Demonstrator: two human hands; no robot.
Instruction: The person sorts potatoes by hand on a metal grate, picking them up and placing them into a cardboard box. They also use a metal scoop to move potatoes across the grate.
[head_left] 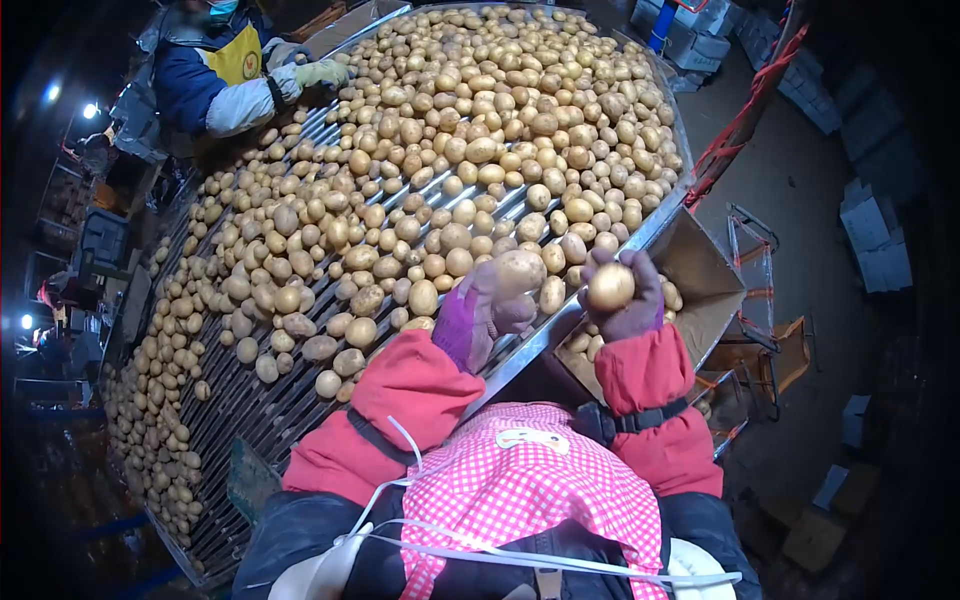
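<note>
My left hand [490, 312], in a purple glove, is closed around a potato [520, 271] just above the near edge of the sorting table. In my right hand [632, 305], gloved too, sits another potato [611, 287], held over a cardboard box [690, 262] at the table's right edge. Several potatoes [579, 343] lie inside that box, partly hidden by my right hand and sleeve. A wide heap of potatoes [480, 110] covers much of the slatted metal table [240, 385] in front of me.
Across the table at the upper left, a co-worker with a pale glove [322, 73] reaches to the heap. The metal rim [530, 345] runs close before me. A post wrapped in red [745, 110] stands right. Stacked boxes [873, 235] and a metal-framed stand [755, 285] are on the right.
</note>
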